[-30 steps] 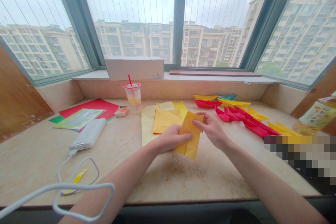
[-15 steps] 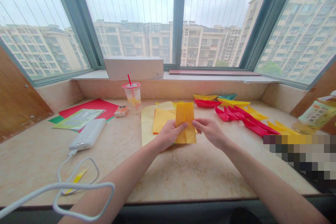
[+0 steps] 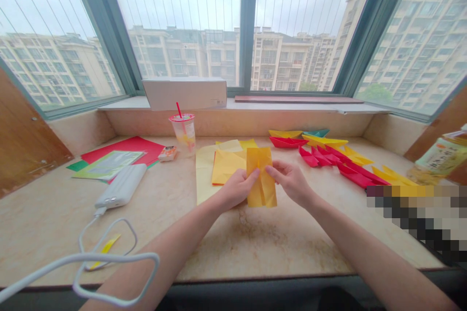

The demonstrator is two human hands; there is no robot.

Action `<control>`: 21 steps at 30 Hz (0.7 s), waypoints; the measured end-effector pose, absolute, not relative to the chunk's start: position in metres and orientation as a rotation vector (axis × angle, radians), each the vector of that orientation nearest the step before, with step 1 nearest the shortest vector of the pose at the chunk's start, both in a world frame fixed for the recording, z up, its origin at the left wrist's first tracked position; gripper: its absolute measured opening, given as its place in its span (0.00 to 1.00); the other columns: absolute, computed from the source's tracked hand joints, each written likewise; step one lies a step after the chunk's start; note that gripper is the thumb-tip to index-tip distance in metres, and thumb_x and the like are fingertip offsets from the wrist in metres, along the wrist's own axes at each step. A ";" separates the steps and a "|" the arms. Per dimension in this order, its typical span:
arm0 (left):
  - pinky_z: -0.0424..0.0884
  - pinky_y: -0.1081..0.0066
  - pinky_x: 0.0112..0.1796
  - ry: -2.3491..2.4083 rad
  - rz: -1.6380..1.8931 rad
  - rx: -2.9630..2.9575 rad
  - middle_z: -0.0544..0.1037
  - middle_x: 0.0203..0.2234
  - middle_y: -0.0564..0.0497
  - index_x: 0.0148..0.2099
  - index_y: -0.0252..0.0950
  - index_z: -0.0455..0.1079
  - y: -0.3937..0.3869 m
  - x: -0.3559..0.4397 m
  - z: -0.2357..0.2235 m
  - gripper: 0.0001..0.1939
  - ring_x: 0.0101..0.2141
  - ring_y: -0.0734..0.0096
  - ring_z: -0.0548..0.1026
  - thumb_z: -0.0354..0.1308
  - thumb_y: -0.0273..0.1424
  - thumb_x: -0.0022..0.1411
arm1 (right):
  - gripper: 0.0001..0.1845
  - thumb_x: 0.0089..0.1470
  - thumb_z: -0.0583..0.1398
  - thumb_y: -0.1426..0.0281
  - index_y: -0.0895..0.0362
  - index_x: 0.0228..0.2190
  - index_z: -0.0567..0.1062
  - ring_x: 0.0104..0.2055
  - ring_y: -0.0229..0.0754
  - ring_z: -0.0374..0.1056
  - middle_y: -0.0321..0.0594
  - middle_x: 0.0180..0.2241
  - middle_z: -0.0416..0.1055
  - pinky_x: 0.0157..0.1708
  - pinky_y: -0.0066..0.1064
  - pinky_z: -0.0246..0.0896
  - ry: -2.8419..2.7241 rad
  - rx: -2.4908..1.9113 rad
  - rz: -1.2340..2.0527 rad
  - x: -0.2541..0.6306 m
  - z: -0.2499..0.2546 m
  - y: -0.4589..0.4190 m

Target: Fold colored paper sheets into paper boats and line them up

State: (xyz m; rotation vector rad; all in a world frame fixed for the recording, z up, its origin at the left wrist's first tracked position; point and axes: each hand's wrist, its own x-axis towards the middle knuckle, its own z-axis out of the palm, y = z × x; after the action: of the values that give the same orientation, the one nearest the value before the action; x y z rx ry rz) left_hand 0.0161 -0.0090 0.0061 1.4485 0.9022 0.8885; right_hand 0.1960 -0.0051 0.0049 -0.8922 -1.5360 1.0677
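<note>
A folded yellow sheet of paper [image 3: 263, 189] is held up between my hands, upright and slightly tilted, with a crease down its middle. My left hand [image 3: 238, 185] pinches its left side, thumb on the face turned to me. On the opposite edge, my right hand [image 3: 285, 180] grips it between thumb and fingers. Just behind and left lie an orange-yellow folded paper [image 3: 225, 167] and a pale yellow sheet [image 3: 203, 175] on the counter. My fingers behind the paper are hidden.
Several folded paper boats, among them a red one [image 3: 287, 142], stand at the right. A drink cup [image 3: 184, 131] with a straw is at the back. To the left are a white power bank [image 3: 122, 187], its cable [image 3: 116, 257] and red paper [image 3: 134, 145]. A bottle [image 3: 443, 158] stands far right.
The yellow paper has come slightly down and to the right, nearer to me, and its middle crease now shows more clearly. Both hands still hold it; the right hand has shifted a little.
</note>
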 end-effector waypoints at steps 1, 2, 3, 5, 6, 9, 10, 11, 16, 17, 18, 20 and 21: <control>0.65 0.73 0.28 0.893 0.871 1.463 0.77 0.27 0.47 0.34 0.30 0.74 -0.010 0.016 0.006 0.27 0.28 0.69 0.73 0.55 0.53 0.59 | 0.17 0.51 0.64 0.56 0.57 0.36 0.78 0.31 0.41 0.71 0.40 0.33 0.78 0.29 0.30 0.66 -1.520 -0.877 1.095 0.196 0.006 -0.006; 0.66 0.73 0.29 0.878 0.852 1.474 0.77 0.27 0.47 0.35 0.30 0.74 -0.011 0.016 0.006 0.27 0.29 0.68 0.74 0.55 0.52 0.59 | 0.17 0.51 0.65 0.56 0.56 0.36 0.77 0.32 0.42 0.72 0.40 0.34 0.78 0.30 0.30 0.67 -1.506 -0.859 1.125 0.196 0.006 -0.006; 0.66 0.73 0.30 0.861 0.832 1.481 0.77 0.28 0.47 0.36 0.31 0.74 -0.012 0.017 0.006 0.27 0.29 0.67 0.74 0.55 0.52 0.59 | 0.17 0.50 0.65 0.57 0.56 0.36 0.77 0.33 0.42 0.72 0.40 0.34 0.78 0.31 0.31 0.67 -1.494 -0.841 1.153 0.196 0.006 -0.006; 0.67 0.73 0.30 0.839 0.817 1.489 0.77 0.28 0.47 0.36 0.31 0.74 -0.013 0.017 0.006 0.27 0.30 0.66 0.75 0.54 0.53 0.60 | 0.15 0.50 0.66 0.58 0.56 0.35 0.76 0.34 0.42 0.73 0.39 0.33 0.78 0.33 0.31 0.68 -1.479 -0.810 1.196 0.196 0.004 -0.005; 0.67 0.73 0.29 0.835 0.841 1.493 0.77 0.28 0.47 0.36 0.31 0.74 -0.012 0.018 0.006 0.27 0.29 0.67 0.74 0.54 0.53 0.60 | 0.15 0.50 0.66 0.58 0.55 0.35 0.76 0.33 0.42 0.72 0.39 0.32 0.78 0.32 0.31 0.68 -1.476 -0.805 1.210 0.196 0.003 -0.004; 0.66 0.74 0.27 0.839 1.033 1.517 0.76 0.28 0.48 0.37 0.31 0.72 -0.010 0.018 0.009 0.26 0.27 0.71 0.73 0.53 0.52 0.61 | 0.16 0.50 0.66 0.57 0.56 0.36 0.75 0.29 0.40 0.71 0.38 0.30 0.77 0.25 0.28 0.64 -1.493 -0.842 1.221 0.197 0.001 -0.003; 0.66 0.74 0.27 0.840 1.094 1.530 0.76 0.28 0.49 0.37 0.31 0.71 -0.009 0.018 0.010 0.25 0.26 0.71 0.72 0.53 0.51 0.61 | 0.17 0.51 0.65 0.57 0.57 0.35 0.75 0.27 0.39 0.70 0.38 0.29 0.77 0.23 0.27 0.62 -1.501 -0.863 1.211 0.197 0.001 -0.003; 0.66 0.75 0.26 0.846 1.131 1.543 0.76 0.27 0.50 0.36 0.31 0.71 -0.008 0.017 0.011 0.24 0.26 0.72 0.72 0.53 0.51 0.62 | 0.17 0.51 0.65 0.56 0.57 0.35 0.75 0.26 0.39 0.70 0.38 0.29 0.77 0.22 0.27 0.62 -1.505 -0.876 1.201 0.197 0.001 -0.003; 0.66 0.76 0.19 0.908 1.038 1.572 0.72 0.18 0.52 0.26 0.32 0.68 -0.009 0.015 0.012 0.24 0.18 0.74 0.70 0.53 0.48 0.62 | 0.19 0.54 0.62 0.54 0.57 0.35 0.76 0.33 0.45 0.74 0.40 0.33 0.78 0.31 0.33 0.69 -1.504 -0.836 1.229 0.195 0.007 -0.008; 0.67 0.75 0.19 0.916 1.018 1.576 0.72 0.17 0.52 0.25 0.32 0.68 -0.010 0.015 0.012 0.24 0.17 0.74 0.70 0.53 0.48 0.62 | 0.19 0.54 0.62 0.54 0.57 0.37 0.76 0.32 0.46 0.75 0.40 0.33 0.79 0.32 0.34 0.70 -1.495 -0.832 1.250 0.195 0.008 -0.009; 0.68 0.75 0.18 0.921 1.008 1.581 0.72 0.17 0.51 0.24 0.31 0.68 -0.010 0.015 0.011 0.25 0.17 0.74 0.70 0.53 0.47 0.62 | 0.19 0.53 0.62 0.54 0.56 0.40 0.75 0.31 0.46 0.75 0.40 0.32 0.79 0.31 0.35 0.71 -1.481 -0.833 1.270 0.195 0.008 -0.009; 0.69 0.75 0.18 0.920 1.011 1.581 0.72 0.17 0.50 0.24 0.31 0.69 -0.010 0.015 0.011 0.25 0.17 0.74 0.71 0.54 0.47 0.62 | 0.22 0.52 0.63 0.56 0.54 0.44 0.71 0.26 0.44 0.74 0.37 0.28 0.78 0.28 0.34 0.70 -1.441 -0.829 1.285 0.195 0.007 -0.009; 0.69 0.75 0.18 0.911 1.023 1.573 0.73 0.18 0.50 0.25 0.31 0.69 -0.010 0.015 0.012 0.24 0.17 0.74 0.71 0.54 0.46 0.62 | 0.22 0.52 0.64 0.56 0.53 0.46 0.69 0.25 0.43 0.73 0.35 0.27 0.77 0.26 0.33 0.69 -1.420 -0.823 1.276 0.195 0.007 -0.008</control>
State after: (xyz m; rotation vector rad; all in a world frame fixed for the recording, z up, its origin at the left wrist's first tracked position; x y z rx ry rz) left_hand 0.0150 -0.0100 0.0118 1.5726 0.9114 1.0235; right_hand 0.1948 -0.0083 0.0065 -0.8229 -1.4199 1.2755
